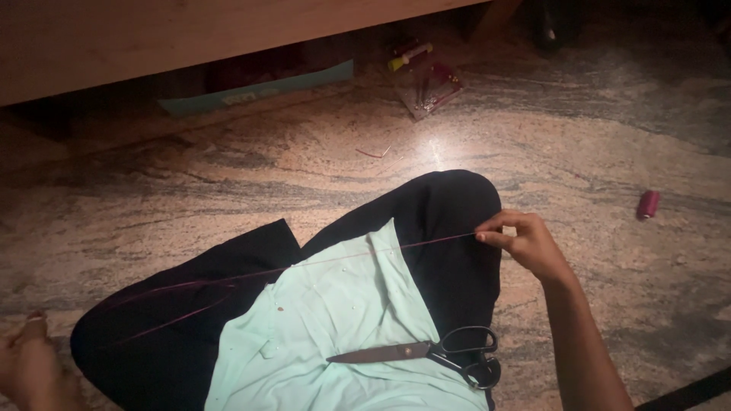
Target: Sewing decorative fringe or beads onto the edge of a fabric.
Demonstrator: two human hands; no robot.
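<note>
Right hand (525,242): pinching thread (343,260), above scissors (426,352). Left hand (27,365): far left of scissors, grip unclear. Scissors lie on mint cloth (335,320).

1. The right hand (525,242) pinches one end of a dark red thread (343,259) between its fingertips.
2. The thread runs taut leftward across a mint-green cloth (335,327) toward the left hand (27,365) at the frame's lower left edge.
3. Black-handled scissors (434,352) lie on the green cloth, over dark trousers (449,221).
4. On the stone floor (190,183), a red thread spool (648,204) sits well right of the hand.
</note>
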